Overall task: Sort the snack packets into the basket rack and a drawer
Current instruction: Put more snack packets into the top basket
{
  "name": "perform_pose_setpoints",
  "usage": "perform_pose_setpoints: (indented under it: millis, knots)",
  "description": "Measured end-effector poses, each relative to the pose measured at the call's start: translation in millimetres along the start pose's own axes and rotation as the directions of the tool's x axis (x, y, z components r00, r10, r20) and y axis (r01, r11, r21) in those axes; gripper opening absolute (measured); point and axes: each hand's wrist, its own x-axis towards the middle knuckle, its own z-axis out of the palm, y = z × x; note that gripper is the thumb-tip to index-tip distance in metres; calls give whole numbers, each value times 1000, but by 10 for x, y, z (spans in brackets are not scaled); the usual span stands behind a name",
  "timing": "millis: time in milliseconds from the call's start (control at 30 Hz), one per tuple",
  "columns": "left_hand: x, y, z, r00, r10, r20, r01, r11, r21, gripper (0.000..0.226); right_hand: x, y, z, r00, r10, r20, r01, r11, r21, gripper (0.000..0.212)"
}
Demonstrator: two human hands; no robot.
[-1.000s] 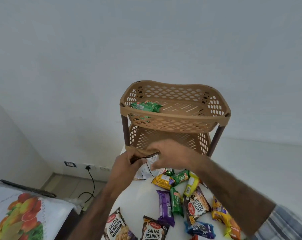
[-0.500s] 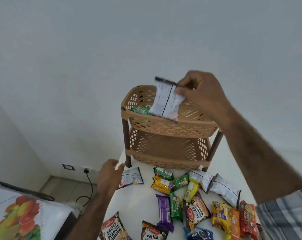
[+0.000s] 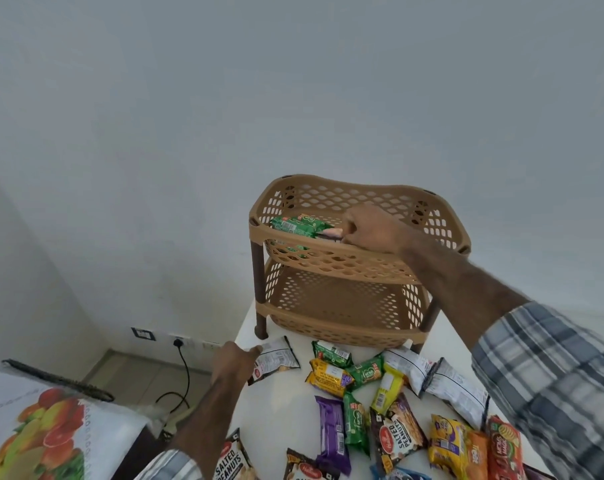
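2 tiers are making up the tan basket rack, which is standing on dark brown legs at the far end of the white bench. My right hand is lying across the front rim and inside the upper tier, its fingers curling downward. A dark strip is showing just under the thumb tip; I cannot tell whether these fingers are holding a packet. Green packets are lying in that same upper tier, just left of the hand, toward the left front corner.

My left hand is sitting at the left edge of the bench, fingers loosely extended and gripping nothing. 1 fingertip is touching the left corner of a white-and-black packet, which is lying flat on the bench just in front of the rack's left front leg.

More packets are lying loose on the bench, nearer to me than the rack: a yellow packet touching a small green packet, 2 white packets side by side toward the right, a purple packet, and a salted peanuts packet face up.

A plaid sleeve is showing on my right arm. Left of the bench, a black cable is hanging from a wall socket.
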Motion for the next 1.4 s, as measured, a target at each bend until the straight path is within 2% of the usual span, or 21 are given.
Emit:
perform_pose_setpoints:
  millis: [67, 133, 167, 233, 300, 367, 467, 567, 667, 733, 767, 833, 900, 967, 1000, 1100, 1233, 1333, 1400]
  knots:
    - [-10, 2, 9, 1000, -24, 11, 24, 999, -39, 43, -44, 17, -48, 995, 2, 103, -11, 996, 87, 30]
    - [-19, 10, 28, 998, -59, 29, 62, 991, -117, 43, -131, 30, -103, 993, 20, 114, -43, 978, 202, 36]
    - [-22, 11, 43, 995, -84, 47, 91, 980, -178, 42, -181, 42, -116, 997, 29, 76, -47, 965, 257, 35]
    - [-33, 11, 59, 984, -138, 111, 167, 934, -316, 41, -283, 65, -126, 994, 51, -96, -20, 953, 302, 32]
    - [-67, 19, 51, 967, -171, 188, 236, 877, -418, 40, -410, 58, -121, 948, 94, -305, 19, 937, 348, 25]
    - [-102, 43, 35, 953, -188, 238, 284, 826, -487, 33, -548, 15, -111, 882, 143, -449, 79, 895, 439, 18]
    - [-126, 67, 20, 948, -192, 254, 305, 776, -552, 29, -780, -85, -31, 815, 161, -556, 143, 875, 463, 19]
    - [-131, 70, 36, 955, -152, 255, 276, 768, -577, 20, -998, -206, 71, 806, 147, -574, 166, 874, 457, 18]
    - [-159, 88, 60, 978, -50, 200, 160, 799, -580, 15, -1193, -316, 192, 813, 144, -564, 189, 851, 490, 17]
    - [-237, 126, 19, 997, 69, 43, -45, 910, -413, 16, -1284, -386, 289, 840, 128, -527, 192, 839, 510, 14]
    - [-305, 163, -25, 985, 171, -23, -170, 943, -286, 14, -1305, -414, 340, 882, 102, -459, 172, 839, 516, 11]
    - [-471, 266, -133, 920, 389, -50, -392, 910, -136, 12, -1327, -505, 451, 982, 13, -189, 85, 861, 502, 18]
    - [-655, 396, -268, 851, 525, -23, -522, 841, -143, 12, -1309, -588, 591, 997, -62, 54, 35, 914, 404, 45]
    - [-862, 564, -431, 796, 605, -4, -592, 778, -211, 18, -1258, -663, 718, 985, -83, 151, 42, 965, 257, 65]
    - [-964, 649, -511, 765, 644, -19, -628, 738, -245, 21, -1227, -691, 762, 981, -92, 171, 57, 978, 200, 67]
    - [-1236, 881, -723, 668, 730, -144, -738, 625, -256, 25, -1149, -741, 771, 983, -120, 140, 97, 983, 158, 37]
    - [-1450, 1099, -920, 505, 792, -343, -863, 470, -186, 14, -1116, -796, 549, 986, -166, -4, 165, 977, 133, 30]
    - [-1523, 1151, -945, 400, 673, -622, -913, 355, -202, 18, -1067, -758, 202, 986, -146, -79, 160, 964, 212, 27]
    - [-1455, 1119, -908, 421, 562, -712, -901, 352, -254, 22, -977, -664, -133, 987, -106, -121, 141, 932, 335, 32]
